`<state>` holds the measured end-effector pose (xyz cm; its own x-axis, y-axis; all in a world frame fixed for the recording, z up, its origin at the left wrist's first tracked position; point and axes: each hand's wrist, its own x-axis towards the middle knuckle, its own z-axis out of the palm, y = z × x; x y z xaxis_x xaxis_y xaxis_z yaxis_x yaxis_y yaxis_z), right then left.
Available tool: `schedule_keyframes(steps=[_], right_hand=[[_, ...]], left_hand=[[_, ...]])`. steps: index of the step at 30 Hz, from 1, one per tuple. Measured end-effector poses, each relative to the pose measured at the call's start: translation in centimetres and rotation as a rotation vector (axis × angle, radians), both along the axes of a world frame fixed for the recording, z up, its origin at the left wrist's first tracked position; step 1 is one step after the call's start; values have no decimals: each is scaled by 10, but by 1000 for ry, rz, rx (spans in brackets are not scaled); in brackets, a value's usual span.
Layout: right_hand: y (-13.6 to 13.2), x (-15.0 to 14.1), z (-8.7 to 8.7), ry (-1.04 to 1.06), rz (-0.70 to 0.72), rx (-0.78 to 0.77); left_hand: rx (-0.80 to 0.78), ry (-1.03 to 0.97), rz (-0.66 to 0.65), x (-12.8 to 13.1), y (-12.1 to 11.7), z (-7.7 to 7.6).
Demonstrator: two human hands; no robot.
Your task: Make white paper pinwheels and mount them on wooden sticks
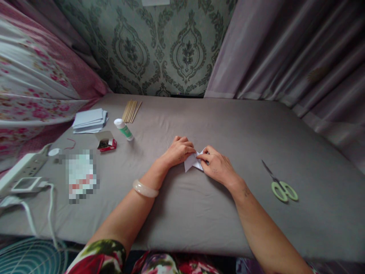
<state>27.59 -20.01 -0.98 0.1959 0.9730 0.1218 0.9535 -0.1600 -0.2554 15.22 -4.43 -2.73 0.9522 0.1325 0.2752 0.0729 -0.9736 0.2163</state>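
Observation:
A small piece of folded white paper (195, 161) lies on the grey cloth surface between my two hands. My left hand (180, 149) has its fingers closed on the paper's left and upper side. At the right part, my right hand (216, 163) pinches the paper between thumb and fingers. Pointed corners of the paper stick out below the fingertips; the rest is hidden under my hands. Off to the right lies a pair of scissors (282, 189) with light green handles, its blades pointing away.
At the left are a stack of paper (89, 121), wooden sticks (131, 110), a glue stick (124, 129), an opened red box (107, 144) of small dark items and a blurred packet (81, 175). A power strip (25, 173) with cables lies near the left edge. Curtains (256, 45) flank the surface.

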Motion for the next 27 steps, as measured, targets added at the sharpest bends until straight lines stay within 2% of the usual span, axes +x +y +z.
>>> schedule_keyframes(steps=[18,22,27], right_hand=[[-1,-7,9,-96,16,-96],[0,-11,9,-158,31,-105],[1,-15,11,-228,69,-132]], left_hand=[[2,11,1,-1,-2,4],[-7,30,35,-1,-5,6],[-56,-23,76,2,-8,0]])
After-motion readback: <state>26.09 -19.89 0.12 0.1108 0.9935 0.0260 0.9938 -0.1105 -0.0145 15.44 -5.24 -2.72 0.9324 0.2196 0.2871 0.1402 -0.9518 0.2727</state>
